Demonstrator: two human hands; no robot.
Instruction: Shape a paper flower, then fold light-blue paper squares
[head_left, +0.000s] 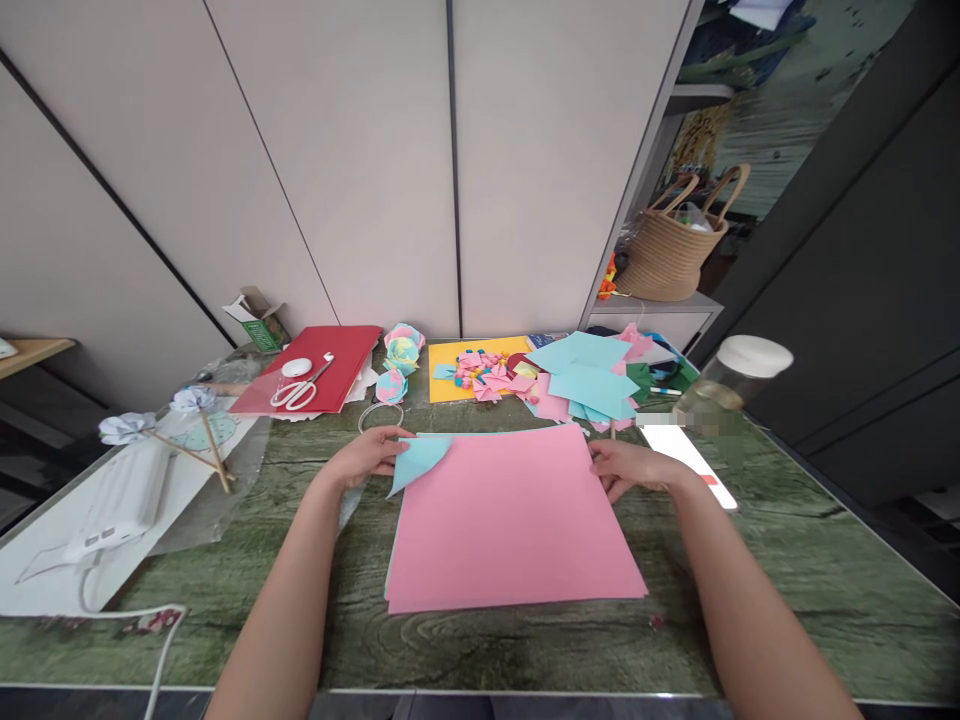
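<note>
A large pink sheet (510,530) lies on the green wood-patterned table (360,660), with light blue paper showing along its left and top edges. At its upper left, a light blue corner (421,460) is folded over the pink, pinched by my left hand (371,457). My right hand (628,468) touches the sheet's upper right edge, its fingers bent together at the paper; whether it grips the edge is hard to make out.
Behind the paper are cut blue pieces (589,375), a yellow sheet (442,388) with small pink pieces, and paper flowers (403,350). Scissors (296,393) rest on a red folder (337,365). To the right stand a phone (686,460) and a lidded jar (731,380).
</note>
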